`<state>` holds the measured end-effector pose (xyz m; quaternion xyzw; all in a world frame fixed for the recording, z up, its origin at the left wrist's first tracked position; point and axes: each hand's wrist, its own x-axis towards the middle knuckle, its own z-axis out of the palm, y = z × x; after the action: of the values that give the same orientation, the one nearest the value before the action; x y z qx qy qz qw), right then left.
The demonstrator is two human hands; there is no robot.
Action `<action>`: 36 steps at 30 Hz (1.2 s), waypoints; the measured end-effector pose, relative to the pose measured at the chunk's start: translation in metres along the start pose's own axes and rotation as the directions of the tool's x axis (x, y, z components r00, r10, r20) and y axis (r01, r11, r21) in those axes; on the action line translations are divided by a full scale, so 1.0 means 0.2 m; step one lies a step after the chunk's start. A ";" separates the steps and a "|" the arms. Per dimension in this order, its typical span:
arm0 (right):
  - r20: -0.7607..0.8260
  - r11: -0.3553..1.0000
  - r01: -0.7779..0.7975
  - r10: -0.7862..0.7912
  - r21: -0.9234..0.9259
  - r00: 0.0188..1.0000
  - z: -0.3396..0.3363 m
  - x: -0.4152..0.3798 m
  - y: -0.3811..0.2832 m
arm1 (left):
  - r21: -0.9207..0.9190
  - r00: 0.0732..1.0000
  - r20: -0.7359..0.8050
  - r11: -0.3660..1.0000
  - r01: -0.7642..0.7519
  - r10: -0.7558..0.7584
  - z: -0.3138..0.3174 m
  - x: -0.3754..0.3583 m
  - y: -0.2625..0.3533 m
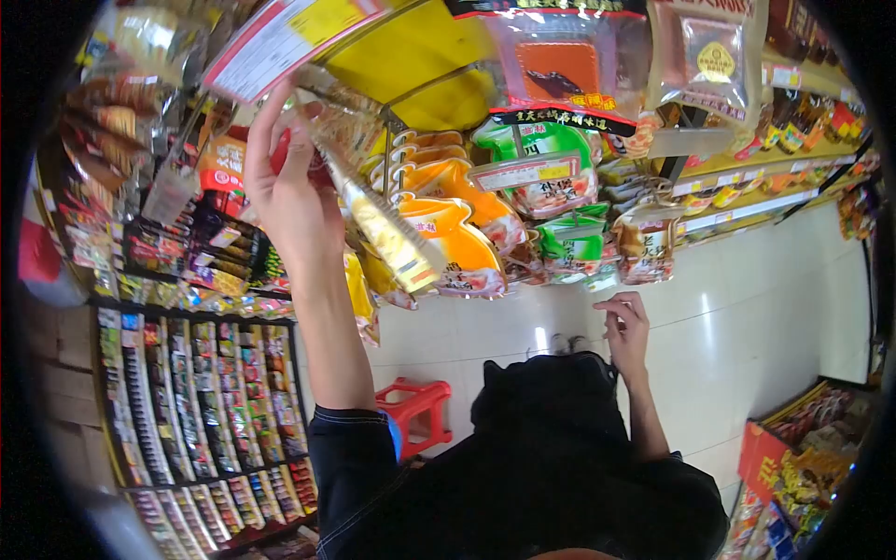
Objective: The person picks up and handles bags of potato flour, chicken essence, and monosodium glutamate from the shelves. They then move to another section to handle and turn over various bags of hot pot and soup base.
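Note:
My left hand is raised among the hanging goods, just below a red-edged price tag. Its thumb and fingers are closed at the top of a gold-and-white food packet, which hangs tilted and slightly blurred. The exact grip is partly hidden behind the fingers. Beside that packet hang orange shaped packets and green ones. Lower down, my right hand hovers over the floor with loosely bent fingers, the index pointing left, and holds nothing. A brown-and-white packet hangs nearest it.
Large sealed packets hang at the top, close to the camera. A red plastic stool stands on the tiled floor to my left. Stocked shelves fill the lower left. A red display bin is at the lower right.

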<state>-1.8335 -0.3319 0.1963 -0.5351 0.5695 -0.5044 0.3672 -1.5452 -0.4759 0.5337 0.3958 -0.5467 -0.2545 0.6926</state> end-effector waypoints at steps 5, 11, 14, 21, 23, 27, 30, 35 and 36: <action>-0.016 0.988 -0.130 0.131 0.081 0.991 0.00 -0.04 0.04 | 0.090 0.996 -0.032 0.992 -0.083 0.086 -0.01 0.07 -0.01; -0.014 0.987 -0.138 0.140 0.086 0.990 0.00 0.01 0.14 | 0.154 0.963 -0.015 0.952 -0.264 0.270 0.12 0.07 -0.06; -0.001 0.982 -0.144 0.145 0.126 0.989 -0.01 0.04 0.17 | 0.321 0.918 0.017 0.867 -0.381 0.397 0.14 0.10 -0.08; 0.009 0.979 -0.152 0.152 0.133 0.988 -0.04 0.08 0.24 | 0.474 0.881 -0.057 0.789 -0.391 0.471 0.10 0.17 -0.08; 0.026 0.972 -0.185 0.183 0.148 0.983 -0.07 0.10 0.21 | 0.411 0.886 -0.118 0.834 -0.367 0.448 0.07 0.16 -0.08; -0.001 0.972 -0.175 0.177 0.154 0.984 -0.08 0.12 0.23 | 0.262 0.901 -0.127 0.890 -0.373 0.415 0.10 0.08 -0.05; -0.013 0.969 -0.212 0.215 0.127 0.976 -0.08 0.11 0.21 | 0.441 0.887 -0.160 0.836 -0.327 0.432 0.08 0.09 -0.07; 0.012 0.975 -0.202 0.202 0.097 0.979 -0.08 0.06 0.32 | 0.552 0.820 -0.079 0.710 -0.438 0.567 0.10 0.13 -0.09; 0.013 0.973 -0.208 0.208 0.095 0.978 -0.08 0.06 0.30 | 0.548 0.832 -0.083 0.723 -0.421 0.548 0.09 0.12 -0.08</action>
<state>-1.8645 -0.3451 0.1425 -0.4550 0.5969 -0.4891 0.4444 -1.5540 -0.5090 0.5347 0.4334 -0.5907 0.1397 0.6661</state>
